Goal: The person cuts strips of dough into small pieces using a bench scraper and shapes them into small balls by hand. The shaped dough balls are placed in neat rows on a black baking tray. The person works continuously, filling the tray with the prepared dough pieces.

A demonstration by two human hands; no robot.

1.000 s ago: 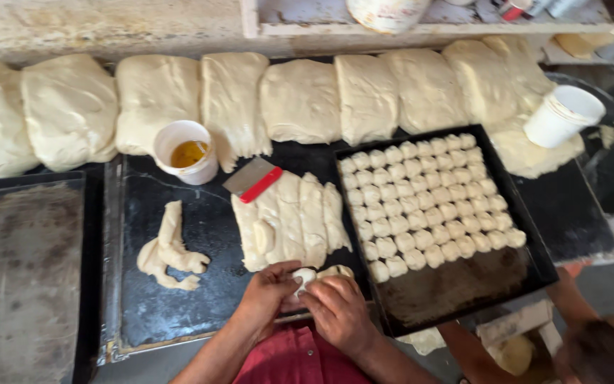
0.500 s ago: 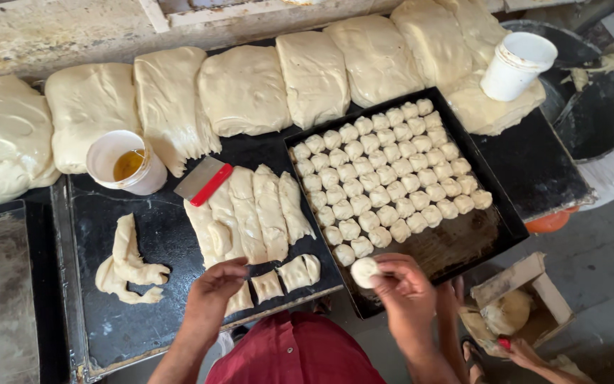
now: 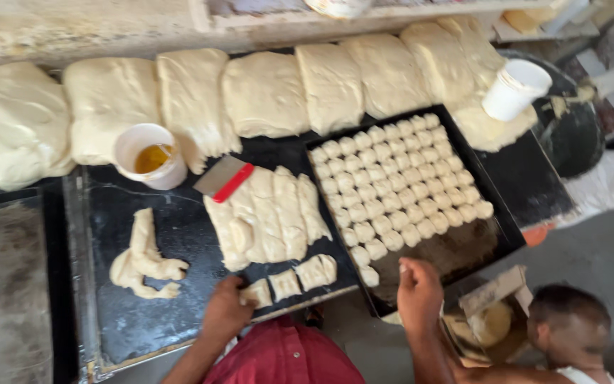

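My left hand (image 3: pixel 227 311) rests on a small cut dough piece (image 3: pixel 259 292) at the near edge of the dark work board (image 3: pixel 179 235). Two more cut pieces (image 3: pixel 305 276) lie beside it. Strips of cut dough (image 3: pixel 268 217) lie further back on the board. My right hand (image 3: pixel 418 286) hovers, fingers curled, over the near bare part of a black baking tray (image 3: pixel 463 252), next to the last dough ball (image 3: pixel 369 276). Rows of small dough balls (image 3: pixel 399 188) fill the tray's far part. Nothing shows in that hand.
A red-handled scraper (image 3: pixel 225 179) lies by the strips. A white cup of oil (image 3: pixel 149 156) and dough scraps (image 3: pixel 143 259) sit at left. Large dough slabs (image 3: pixel 264 92) line the back, with a white bucket (image 3: pixel 514 89) at right. Another person (image 3: pixel 570 334) crouches at lower right.
My right hand carried a shaped dough ball to the tray and set it in the near row. My left hand dropped back onto a cut piece. The camera shifted.
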